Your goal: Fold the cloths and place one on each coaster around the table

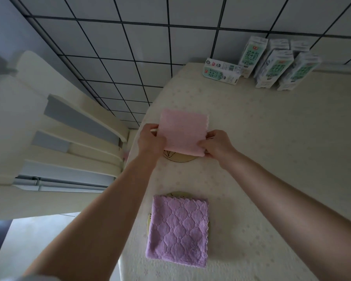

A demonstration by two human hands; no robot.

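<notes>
Cloth (182,132) between left hand (150,139), right hand (217,145)

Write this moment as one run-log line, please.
pink cloth: folded, held over far coaster | left hand: pinches it | right hand: pinches it | purple cloth: folded, on near coaster

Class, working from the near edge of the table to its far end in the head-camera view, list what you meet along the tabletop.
purple folded cloth → pink cloth, pinched by the left hand and right hand → milk cartons
</notes>
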